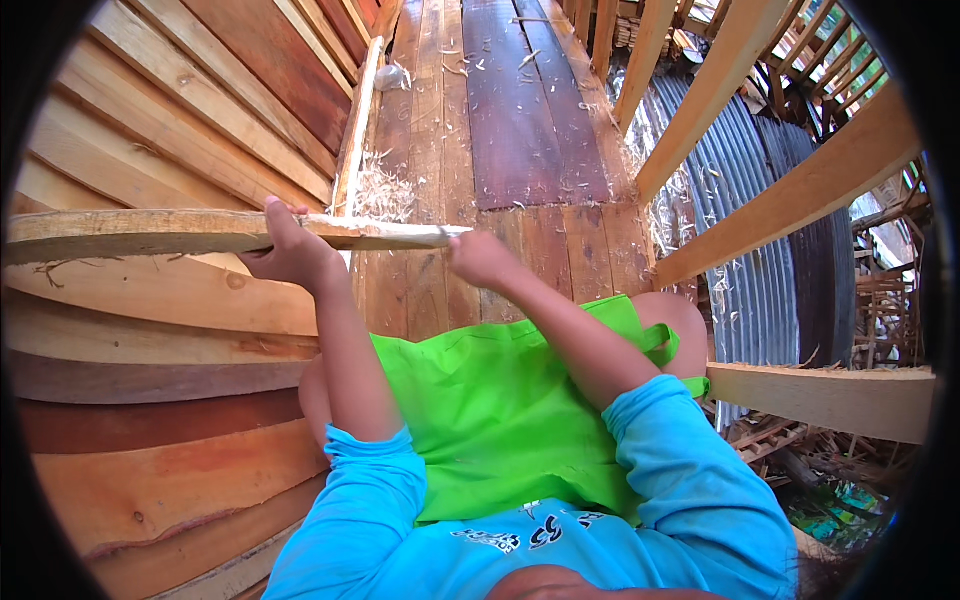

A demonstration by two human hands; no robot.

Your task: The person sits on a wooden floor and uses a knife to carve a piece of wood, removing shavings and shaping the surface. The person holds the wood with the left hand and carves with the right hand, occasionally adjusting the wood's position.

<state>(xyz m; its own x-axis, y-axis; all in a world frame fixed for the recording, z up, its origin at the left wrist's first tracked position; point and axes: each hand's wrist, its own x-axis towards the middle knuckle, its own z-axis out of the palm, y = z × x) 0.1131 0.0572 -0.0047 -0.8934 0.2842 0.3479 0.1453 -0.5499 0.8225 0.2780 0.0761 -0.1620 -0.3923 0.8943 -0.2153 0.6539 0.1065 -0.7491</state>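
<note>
A long wooden plank (150, 228) runs in from the left edge, its narrow right end pale and freshly shaved. My left hand (295, 250) is closed around it, with the thumb over the top. At the tip of that end, my right hand (482, 260) is curled into a fist. A thin pale-grey sliver shows by its knuckles at the plank's tip; what the fist grips is mostly hidden. Bright green cloth (500, 410) with a strap loop covers my lap below both hands.
Wood shavings (385, 192) are heaped beyond the plank and scattered over the board floor (420, 130). Stacked boards (180, 350) line the left side. On the right stand wooden railing posts (700, 100), with corrugated metal sheets (745, 240) below. A small whitish object (393, 77) lies farther off.
</note>
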